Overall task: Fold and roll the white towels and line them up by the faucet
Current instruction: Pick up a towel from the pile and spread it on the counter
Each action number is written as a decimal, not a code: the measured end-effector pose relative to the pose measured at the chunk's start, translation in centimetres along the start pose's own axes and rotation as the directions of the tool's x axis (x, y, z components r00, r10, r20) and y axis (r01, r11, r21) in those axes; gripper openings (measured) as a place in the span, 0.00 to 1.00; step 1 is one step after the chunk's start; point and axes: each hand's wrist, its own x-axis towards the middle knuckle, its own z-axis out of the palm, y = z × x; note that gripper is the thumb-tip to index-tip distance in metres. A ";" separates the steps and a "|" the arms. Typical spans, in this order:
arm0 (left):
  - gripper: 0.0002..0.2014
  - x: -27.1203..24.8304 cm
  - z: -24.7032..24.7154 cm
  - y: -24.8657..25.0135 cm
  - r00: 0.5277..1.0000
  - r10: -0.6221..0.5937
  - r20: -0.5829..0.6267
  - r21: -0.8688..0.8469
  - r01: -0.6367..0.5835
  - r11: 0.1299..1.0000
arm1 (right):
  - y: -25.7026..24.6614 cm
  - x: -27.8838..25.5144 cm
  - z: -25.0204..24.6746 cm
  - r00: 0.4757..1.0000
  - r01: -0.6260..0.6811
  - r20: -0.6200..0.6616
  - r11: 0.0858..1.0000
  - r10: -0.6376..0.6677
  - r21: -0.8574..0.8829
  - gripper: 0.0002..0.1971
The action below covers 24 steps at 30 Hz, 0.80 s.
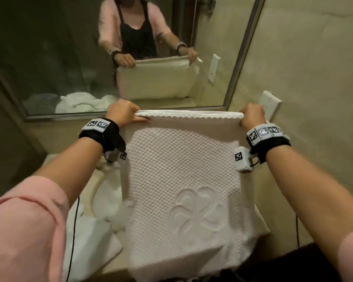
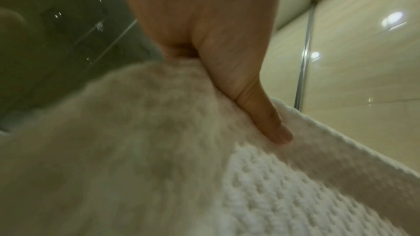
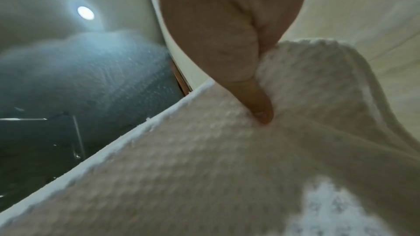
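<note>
The left hand (image 1: 122,112) and the right hand (image 1: 252,116) are each pinching a top corner of the white towel (image 1: 183,180), holding it up stretched over the surface (image 1: 84,237). The folding is judged to be just beginning; next, the corners are needing to meet evenly.

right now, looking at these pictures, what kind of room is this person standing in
Most likely a bathroom, perhaps a hotel's. A large framed wall mirror hangs above a beige stone counter, more crumpled white towels lie on it, and both hands grip a white waffle-weave towel with an embossed flower emblem.
</note>
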 end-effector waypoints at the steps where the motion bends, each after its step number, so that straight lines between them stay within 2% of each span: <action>1: 0.31 1.3 0.7 -0.5 1.000 0.006 0.011 0.007 -0.006 1.000 | -0.2 1.3 0.9 1.000 -0.014 -0.001 1.000 0.014 -0.010 0.13; 5: 0.34 5.8 3.0 -2.4 0.999 0.006 0.037 -0.011 -0.006 1.000 | -1.5 5.7 3.9 1.000 0.002 0.030 0.997 0.000 -0.074 0.12; 9: 0.24 8.9 5.4 -4.1 0.998 0.008 0.061 -0.099 -0.002 0.995 | -2.6 9.0 6.1 0.997 0.026 0.074 0.987 -0.014 -0.160 0.12; 14: 0.17 11.0 10.5 -5.8 0.983 0.062 0.173 -0.277 -0.012 0.961 | -2.2 12.1 10.5 0.968 0.095 0.251 0.943 -0.012 -0.319 0.11; 17: 0.18 11.7 13.7 -6.3 0.974 0.069 0.218 -0.329 0.007 0.944 | -0.9 14.1 14.4 0.936 0.163 0.350 0.921 -0.031 -0.353 0.11; 19: 0.19 12.2 15.6 -6.5 0.961 0.001 0.277 -0.269 0.076 0.960 | -0.4 15.2 16.8 0.910 0.199 0.413 0.909 -0.033 -0.366 0.11; 21: 0.16 12.5 17.4 -6.6 0.941 -0.072 0.332 -0.116 0.117 0.986 | -0.4 15.7 18.7 0.883 0.233 0.467 0.905 -0.044 -0.356 0.13; 24: 0.13 12.8 20.2 -6.8 0.920 -0.105 0.379 0.007 0.111 0.994 | -0.6 16.1 21.1 0.846 0.280 0.529 0.896 -0.061 -0.345 0.14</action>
